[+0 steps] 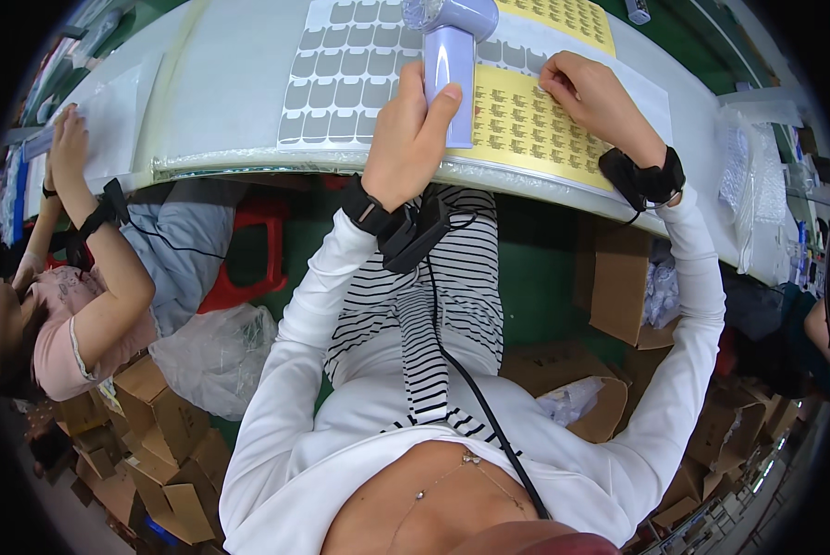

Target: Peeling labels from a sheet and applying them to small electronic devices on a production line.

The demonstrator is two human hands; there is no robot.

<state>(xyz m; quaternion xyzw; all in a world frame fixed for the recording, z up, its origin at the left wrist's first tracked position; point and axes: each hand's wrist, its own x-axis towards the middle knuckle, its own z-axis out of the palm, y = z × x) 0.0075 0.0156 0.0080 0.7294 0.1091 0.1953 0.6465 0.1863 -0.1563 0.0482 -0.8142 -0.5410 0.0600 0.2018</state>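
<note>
Lavender device (450,83) is clamped, seemingly for steadiness, by the left hand (405,139) at twelve o'clock over the table (230,102); the right hand (604,104), above the yellow label sheet (512,129) at one o'clock, is curled, contents unclear.

The lavender handheld device (449,79) has its head cropped by the top edge. Under it, part of the grey sticker sheet (336,79) is covered; behind it, some fingers of the left hand (405,143) are hidden. Right of it, print on the yellow sheet (521,120) is too small to read, and whether the right hand (598,95) pinches anything cannot be told.
</note>
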